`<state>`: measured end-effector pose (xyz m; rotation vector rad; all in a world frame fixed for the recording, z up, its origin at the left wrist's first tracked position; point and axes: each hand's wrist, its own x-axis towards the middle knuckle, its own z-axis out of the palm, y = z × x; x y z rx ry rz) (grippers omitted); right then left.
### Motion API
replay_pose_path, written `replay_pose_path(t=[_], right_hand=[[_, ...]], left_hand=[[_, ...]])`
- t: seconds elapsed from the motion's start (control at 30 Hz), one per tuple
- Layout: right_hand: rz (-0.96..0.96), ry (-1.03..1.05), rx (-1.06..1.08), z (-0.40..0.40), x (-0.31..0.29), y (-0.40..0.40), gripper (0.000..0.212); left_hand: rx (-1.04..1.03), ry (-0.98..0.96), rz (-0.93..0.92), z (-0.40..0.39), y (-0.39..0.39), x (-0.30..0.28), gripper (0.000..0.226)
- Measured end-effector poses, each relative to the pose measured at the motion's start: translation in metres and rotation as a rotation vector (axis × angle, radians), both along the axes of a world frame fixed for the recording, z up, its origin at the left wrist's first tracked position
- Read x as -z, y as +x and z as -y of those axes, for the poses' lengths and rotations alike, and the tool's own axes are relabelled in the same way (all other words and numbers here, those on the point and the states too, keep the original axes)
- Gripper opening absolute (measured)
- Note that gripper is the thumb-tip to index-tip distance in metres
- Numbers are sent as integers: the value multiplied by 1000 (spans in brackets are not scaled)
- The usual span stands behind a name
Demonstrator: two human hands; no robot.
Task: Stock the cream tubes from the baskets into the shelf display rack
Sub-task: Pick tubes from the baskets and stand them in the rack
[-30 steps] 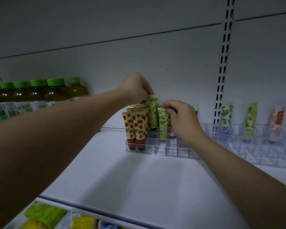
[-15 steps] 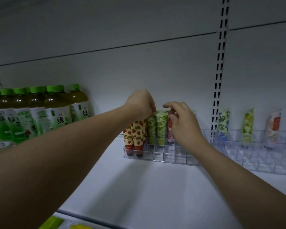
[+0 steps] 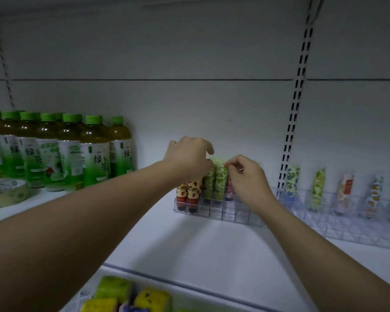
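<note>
At centre frame a clear display rack (image 3: 221, 212) stands on the white shelf (image 3: 189, 244), close to the back wall. Its left end is partly stocked: two strawberry-print tubes (image 3: 188, 192) stand in the front-left cells, two green-print tubes (image 3: 218, 181) stand behind and to their right, and a pink tube (image 3: 229, 190) shows just beyond, half hidden. The cells toward the rack's right front look unfilled, so by my reading the stocking is begun but far from done.

The left hand (image 3: 189, 158) hovers over the strawberry and green tubes with fingers curled; I cannot tell whether its grip holds anything. The right hand (image 3: 245, 176) has thumb and forefinger pinched together at the top of the pink tube, though whether that grip truly has the crimp is unclear.

At right of frame a second clear rack (image 3: 347, 224) carries single sample tubes (image 3: 318, 188) spaced apart along its back row, with most cells bare. More packaged stock (image 3: 131, 293) lies at the bottom of the frame, below the shelf's front edge (image 3: 189, 287).

For room: the shelf in front of the rack is open. To the left, green tea bottles (image 3: 95, 154) and a tape roll (image 3: 7, 192) stand well apart from the rack. The slotted upright (image 3: 295, 109) rises just behind the gap between the racks, and the tubes stand tightly together, so fingers have little clearance there.
</note>
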<state>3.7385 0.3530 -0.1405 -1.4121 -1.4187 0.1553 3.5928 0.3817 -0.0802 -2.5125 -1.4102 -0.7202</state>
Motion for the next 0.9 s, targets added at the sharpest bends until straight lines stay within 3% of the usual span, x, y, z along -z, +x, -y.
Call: replay_pose_path(t=[0.23, 0.43, 0.67, 0.9], right_hand=[[266, -275, -128, 63, -23, -20, 14], [456, -407, -138, 125, -42, -38, 32], [462, -472, -218, 199, -22, -66, 41], [343, -508, -240, 231, 51, -81, 34]], left_hand=[[10, -218, 79, 52, -35, 2, 37], [60, -314, 126, 102, -60, 14, 41], [158, -387, 234, 177, -93, 60, 37], [122, -644, 299, 208, -112, 158, 32]])
